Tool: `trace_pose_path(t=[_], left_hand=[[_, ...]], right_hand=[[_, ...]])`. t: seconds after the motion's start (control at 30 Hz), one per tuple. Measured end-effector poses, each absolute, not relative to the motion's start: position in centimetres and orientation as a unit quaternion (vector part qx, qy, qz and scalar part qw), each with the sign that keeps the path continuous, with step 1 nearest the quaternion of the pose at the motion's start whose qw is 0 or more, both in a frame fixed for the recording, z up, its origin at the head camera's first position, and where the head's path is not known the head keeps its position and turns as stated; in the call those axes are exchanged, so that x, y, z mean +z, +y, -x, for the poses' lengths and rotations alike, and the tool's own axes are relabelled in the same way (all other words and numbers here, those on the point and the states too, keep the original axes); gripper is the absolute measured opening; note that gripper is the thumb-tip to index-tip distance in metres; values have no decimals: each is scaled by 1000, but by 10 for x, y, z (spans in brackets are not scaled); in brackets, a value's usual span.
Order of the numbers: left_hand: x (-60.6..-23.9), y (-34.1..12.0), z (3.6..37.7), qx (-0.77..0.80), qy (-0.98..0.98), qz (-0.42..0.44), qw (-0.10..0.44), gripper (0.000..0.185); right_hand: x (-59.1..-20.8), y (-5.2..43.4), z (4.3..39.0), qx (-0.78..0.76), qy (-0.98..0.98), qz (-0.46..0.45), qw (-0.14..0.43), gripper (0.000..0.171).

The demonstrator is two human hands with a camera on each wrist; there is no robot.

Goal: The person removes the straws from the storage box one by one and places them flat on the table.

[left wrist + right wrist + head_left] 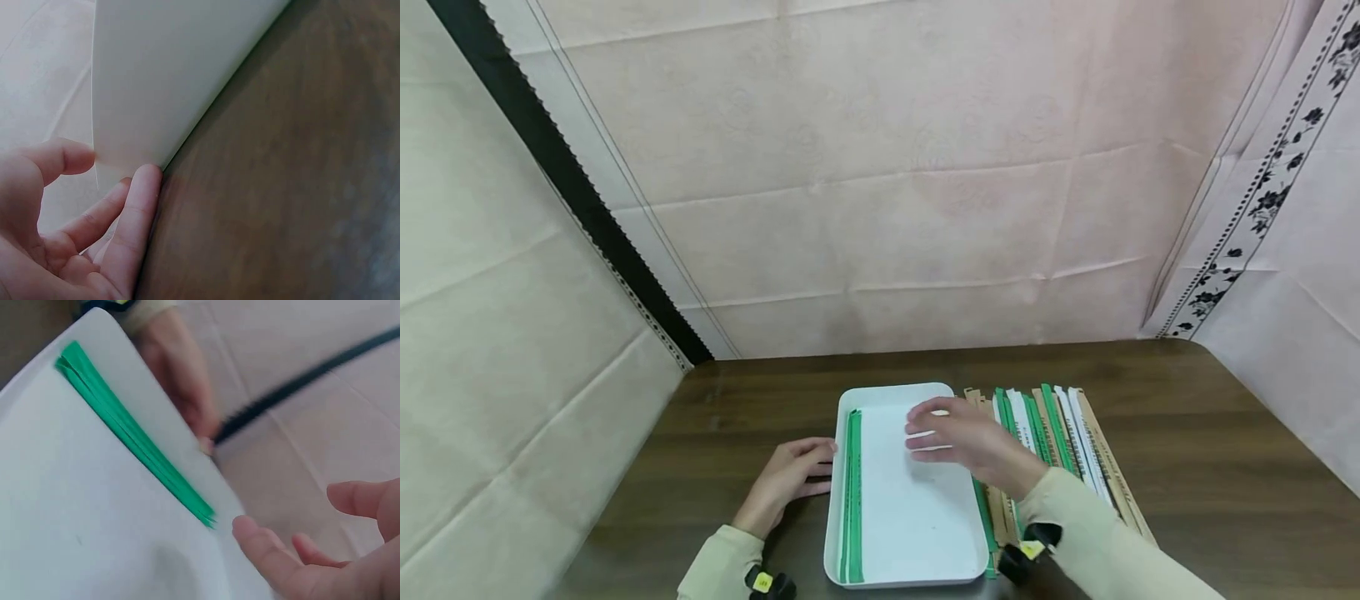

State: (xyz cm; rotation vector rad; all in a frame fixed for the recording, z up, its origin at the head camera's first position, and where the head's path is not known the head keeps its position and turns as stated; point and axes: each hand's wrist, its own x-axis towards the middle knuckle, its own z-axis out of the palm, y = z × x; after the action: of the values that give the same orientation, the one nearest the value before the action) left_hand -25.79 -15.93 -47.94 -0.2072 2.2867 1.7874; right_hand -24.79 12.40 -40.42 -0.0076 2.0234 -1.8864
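Note:
A white rectangular tray [917, 517] lies on the table with long, narrow green strips [853, 500] along its left side. My left hand [793, 479] touches the tray's left wall; in the left wrist view its thumb is at the rim and its fingers lie along the lower edge. Above the tray's upper right part hovers my right hand [962, 437], fingers spread loosely with nothing between them. The right wrist view shows the same green strips [134, 434] inside the tray, with my right fingertips [247, 528] near its far end.
Right of the tray, a row of long green, white and brown strips [1093, 442] lies side by side, partly hidden by my right forearm. Brown wooden table [1210, 417] extends around them. Pale cloth [925, 167] hangs behind and at both sides.

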Motion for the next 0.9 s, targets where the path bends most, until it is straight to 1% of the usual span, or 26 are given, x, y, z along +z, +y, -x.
trace_pose_path(t=[0.07,0.13,0.27,0.53,0.73,0.9], left_hand=[[-479,-160,259,609,782,70,115,50],[-479,-160,260,608,782,71,115,50],[-479,-160,260,607,783,73,116,50],[-479,-158,258,615,777,66,114,46],[-480,-159,257,620,773,65,114,45],[-479,-159,257,623,771,68,117,44]], right_hand=[[-408,105,251,-659,725,-5,200,41],[-414,89,254,-640,738,-6,214,42],[-423,63,258,-594,773,-4,222,34],[-436,36,264,-518,840,10,161,28],[-444,25,271,-500,854,8,142,28],[-446,19,273,-513,847,13,139,27]])
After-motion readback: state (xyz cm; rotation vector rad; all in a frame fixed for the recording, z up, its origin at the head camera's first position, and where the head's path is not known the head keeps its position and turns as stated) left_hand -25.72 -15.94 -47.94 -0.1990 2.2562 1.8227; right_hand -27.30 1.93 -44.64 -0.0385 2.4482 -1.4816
